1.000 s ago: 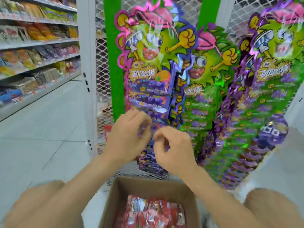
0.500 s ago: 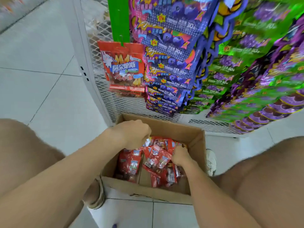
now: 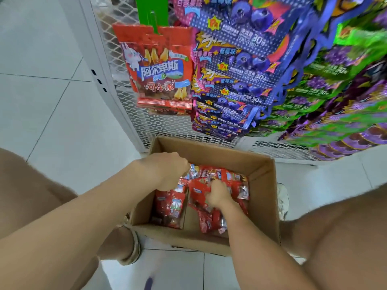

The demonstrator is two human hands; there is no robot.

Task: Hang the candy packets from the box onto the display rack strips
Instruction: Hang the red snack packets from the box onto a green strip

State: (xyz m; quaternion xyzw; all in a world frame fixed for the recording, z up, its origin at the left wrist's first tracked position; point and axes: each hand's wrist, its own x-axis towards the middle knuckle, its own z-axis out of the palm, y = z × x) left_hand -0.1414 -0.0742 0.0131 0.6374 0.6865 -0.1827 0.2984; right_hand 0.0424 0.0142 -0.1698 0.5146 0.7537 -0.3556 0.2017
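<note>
An open cardboard box (image 3: 265, 197) stands on the floor between my knees, holding several red candy packets (image 3: 170, 208). My right hand (image 3: 217, 194) is down inside it, fingers closed on a red packet (image 3: 199, 190). Over the box's left side my left hand (image 3: 165, 170) hovers with its fingers curled, touching the top of the packet pile; whether it holds one I cannot tell. On the green display strip (image 3: 151, 11) above hangs a red packet (image 3: 159, 68) with a rabbit picture.
The white mesh rack (image 3: 129, 95) stands just behind the box. Purple-blue packet strips (image 3: 236, 80) and green-purple ones (image 3: 335, 95) hang low to the right, over the box's far edge. White tiled floor (image 3: 52, 91) lies to the left. My knees flank the box.
Both hands left the hanging strips and dropped into the box as my view tilted down. Since half a second ago the right hand has closed on a red packet.
</note>
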